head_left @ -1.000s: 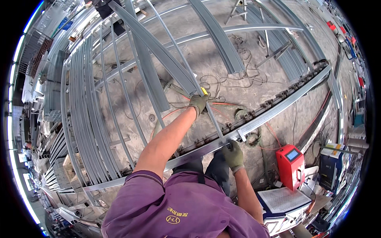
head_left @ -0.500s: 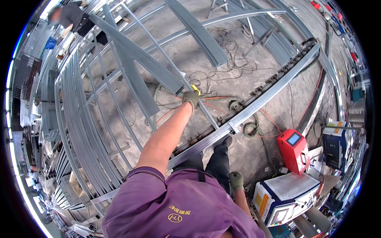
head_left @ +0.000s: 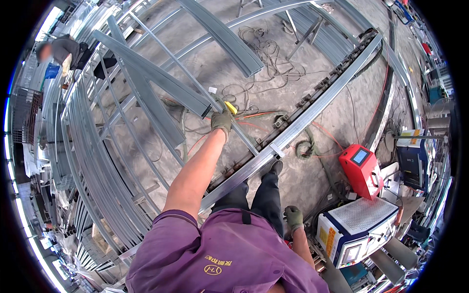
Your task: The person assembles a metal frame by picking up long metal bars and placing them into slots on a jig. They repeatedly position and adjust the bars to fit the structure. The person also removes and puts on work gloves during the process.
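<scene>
My left hand [head_left: 221, 122], in a green-grey glove, reaches forward with its fingers closed around a thin metal tube [head_left: 196, 87] of a large frame. A small yellow object [head_left: 230, 107] shows just beyond the fingers; I cannot tell its kind or whether the glove touches it. Close to the hand is the end of a wide grey metal profile [head_left: 183, 91]. The tube's near end meets a thick frame beam [head_left: 259, 163] in front of my legs. My right hand [head_left: 294, 218], also gloved, hangs low at my right with its fingers curled and nothing visible in it.
A red machine with a screen [head_left: 361, 166] stands at right, behind a white and blue cabinet [head_left: 360, 222]. A dark chain [head_left: 320, 90] runs along the beam. Cables [head_left: 273, 58] and hoses lie on the concrete floor. Far left, another person [head_left: 66, 51] bends over metal bars.
The view has shifted, so the frame and machines sit slightly further left and higher. My left hand has slid a little along the tube; the right has moved slightly out from my leg.
</scene>
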Demonstrator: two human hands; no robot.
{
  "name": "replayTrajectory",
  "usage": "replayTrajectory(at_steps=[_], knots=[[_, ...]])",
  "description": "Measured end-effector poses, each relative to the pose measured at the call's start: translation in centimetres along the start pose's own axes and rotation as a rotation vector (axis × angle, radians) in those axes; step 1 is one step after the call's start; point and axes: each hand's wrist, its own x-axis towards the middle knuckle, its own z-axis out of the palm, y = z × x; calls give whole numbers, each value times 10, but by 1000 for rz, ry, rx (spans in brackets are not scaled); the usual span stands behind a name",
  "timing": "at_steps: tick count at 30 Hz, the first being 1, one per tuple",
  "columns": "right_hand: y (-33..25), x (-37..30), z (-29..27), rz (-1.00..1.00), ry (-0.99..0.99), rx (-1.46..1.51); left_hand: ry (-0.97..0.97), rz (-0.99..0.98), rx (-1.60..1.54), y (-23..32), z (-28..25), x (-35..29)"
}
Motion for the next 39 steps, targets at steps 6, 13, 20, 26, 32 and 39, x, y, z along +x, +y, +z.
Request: replayTrajectory(at_steps=[6,13,20,26,32,39], knots=[[-18,-8,-4,136,-77,17,78,25,104,-35,21,42],[-16,18,3,51,-113,-222,192,278,496,-52,32,52],[3,26,5,28,-108,-235,-192,-91,-152,-2,20,-5],[-29,12,2,157,-174,-48,222,161,142,-70,75,-11],[-13,6,7,192,-118,8,-23,28,248,-32,73,-38],[-17,-6,-1,245,-24,186,57,-95,508,7,68,-61]])
